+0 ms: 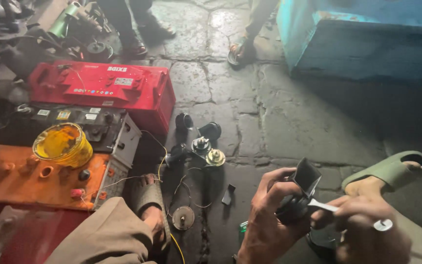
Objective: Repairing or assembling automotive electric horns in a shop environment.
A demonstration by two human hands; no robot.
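Left hand clamped around a dark, greasy motor-like part, held low over the stone floor at bottom centre of the view. Right hand closed on a silver wrench, its shaft running from the fist to the part and touching it. Both hands close together, thumbs nearly meeting at the tool.

Just right of the hands, a foot in an olive-green sandal. On the floor to the left of the hands, a small dark metal piece, a round disc-shaped cap and a thin wire looping between them. Further up, a cluster of small cylindrical parts, among them a brass-coloured gear piece and a silver one beside it.

At far left, a red vehicle battery, a black battery in front of it, and an orange battery nearest, with a clear yellow-stained bowl resting on top. At top right, a blue box. Feet of other people at the top edge.
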